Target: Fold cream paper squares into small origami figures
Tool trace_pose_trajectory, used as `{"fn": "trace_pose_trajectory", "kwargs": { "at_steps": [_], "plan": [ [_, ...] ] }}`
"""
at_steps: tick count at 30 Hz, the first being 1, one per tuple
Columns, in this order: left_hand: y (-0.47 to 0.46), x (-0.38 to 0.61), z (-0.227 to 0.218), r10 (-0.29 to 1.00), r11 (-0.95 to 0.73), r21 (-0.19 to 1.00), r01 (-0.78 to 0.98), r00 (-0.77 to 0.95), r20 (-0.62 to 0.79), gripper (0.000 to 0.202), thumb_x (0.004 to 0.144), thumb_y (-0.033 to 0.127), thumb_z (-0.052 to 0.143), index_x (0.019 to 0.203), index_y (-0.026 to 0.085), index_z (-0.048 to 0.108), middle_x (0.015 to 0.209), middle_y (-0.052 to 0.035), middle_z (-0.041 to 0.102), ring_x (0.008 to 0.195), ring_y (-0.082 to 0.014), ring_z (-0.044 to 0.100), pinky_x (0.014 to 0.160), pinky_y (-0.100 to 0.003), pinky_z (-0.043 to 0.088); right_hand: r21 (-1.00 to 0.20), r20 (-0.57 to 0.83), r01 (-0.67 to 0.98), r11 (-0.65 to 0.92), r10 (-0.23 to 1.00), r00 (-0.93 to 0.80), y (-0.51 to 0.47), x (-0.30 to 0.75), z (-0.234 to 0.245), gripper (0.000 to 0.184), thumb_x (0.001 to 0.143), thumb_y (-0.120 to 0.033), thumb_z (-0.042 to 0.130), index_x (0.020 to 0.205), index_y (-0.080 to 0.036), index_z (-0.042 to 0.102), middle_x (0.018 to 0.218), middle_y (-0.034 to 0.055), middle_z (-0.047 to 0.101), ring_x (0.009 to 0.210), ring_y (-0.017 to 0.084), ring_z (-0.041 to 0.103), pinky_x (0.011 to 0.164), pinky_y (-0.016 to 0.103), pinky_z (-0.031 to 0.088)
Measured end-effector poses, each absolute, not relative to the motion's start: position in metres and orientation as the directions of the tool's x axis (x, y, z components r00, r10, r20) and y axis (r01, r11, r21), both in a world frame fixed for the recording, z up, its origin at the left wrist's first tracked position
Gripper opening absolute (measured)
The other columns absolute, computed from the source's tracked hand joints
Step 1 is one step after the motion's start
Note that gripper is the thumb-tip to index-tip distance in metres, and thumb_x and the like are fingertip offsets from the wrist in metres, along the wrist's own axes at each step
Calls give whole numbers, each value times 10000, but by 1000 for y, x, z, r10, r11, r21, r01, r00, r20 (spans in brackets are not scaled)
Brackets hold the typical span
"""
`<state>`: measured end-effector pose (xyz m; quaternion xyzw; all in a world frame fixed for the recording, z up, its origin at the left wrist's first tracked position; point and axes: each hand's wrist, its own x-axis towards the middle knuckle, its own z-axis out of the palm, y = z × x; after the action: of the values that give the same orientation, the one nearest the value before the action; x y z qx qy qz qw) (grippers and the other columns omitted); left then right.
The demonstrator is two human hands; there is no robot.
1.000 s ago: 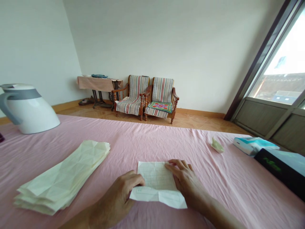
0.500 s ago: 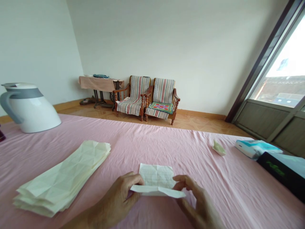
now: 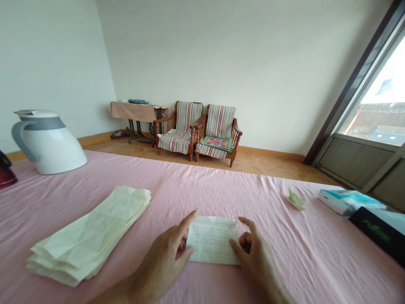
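Leftward of gridded paper [image 3: 212,242] lie sheets [image 3: 90,234]; jug [image 3: 57,147] beyond

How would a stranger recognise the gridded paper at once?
Find the pink cloth filling the foreground. Toward its front, the left hand and right hand frame the gridded paper. Fine grid lines set it apart from the creased paper stack at left and the small folded paper at right.

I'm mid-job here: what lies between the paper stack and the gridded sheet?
In the head view, the left hand lies between the paper stack and the gridded sheet, with pink tablecloth showing beside the stack.
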<state>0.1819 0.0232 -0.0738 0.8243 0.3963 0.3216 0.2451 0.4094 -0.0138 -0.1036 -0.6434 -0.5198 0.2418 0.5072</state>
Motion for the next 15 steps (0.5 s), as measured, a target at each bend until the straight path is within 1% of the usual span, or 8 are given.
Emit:
{"fn": "trace_pose_trajectory", "kwargs": {
  "at_steps": [2,4,6,9,12,15],
  "plan": [
    [23,182,-71,790,-596,610,521,514,333,578,815,94,520,1360,279,470,877,-21,608,738,-157,581,714,-256,481,-896,214,441,57,925,315,-14,410,-105,496,781,-346,566,1234,-178,456,533,-97,397,484,127,422,495,250,292],
    [22,181,-69,788,-600,581,550,529,314,464,839,112,514,1277,253,572,941,-60,616,801,-185,591,744,-282,490,-889,225,453,63,923,313,-14,410,-106,495,790,-341,554,1250,-182,462,538,-92,406,483,126,429,504,252,297],
    [21,182,-68,793,-594,570,567,533,296,412,858,121,507,1241,233,607,949,-75,615,846,-203,595,764,-296,492,-882,238,467,61,913,330,-14,410,-107,481,789,-345,551,1240,-189,492,536,-87,417,475,125,433,507,254,302],
    [20,183,-67,787,-597,568,566,551,278,366,860,109,512,1178,231,646,935,-66,613,892,-207,593,795,-299,487,-858,250,510,56,914,320,-14,410,-108,384,781,-357,560,1133,-207,592,520,-74,432,464,122,431,506,252,307],
    [20,184,-66,784,-599,567,566,558,272,345,855,91,516,1137,227,662,916,-54,606,893,-203,590,808,-301,480,-833,251,551,53,923,290,-14,412,-108,281,772,-364,575,995,-217,663,509,-60,449,463,123,438,503,250,312],
    [20,184,-65,781,-603,556,572,566,264,330,851,77,510,1102,219,670,901,-49,597,883,-200,587,795,-295,479,-822,260,567,55,922,288,-13,413,-109,263,764,-370,597,957,-218,691,517,-47,468,478,131,454,498,248,320]
  ]
}}
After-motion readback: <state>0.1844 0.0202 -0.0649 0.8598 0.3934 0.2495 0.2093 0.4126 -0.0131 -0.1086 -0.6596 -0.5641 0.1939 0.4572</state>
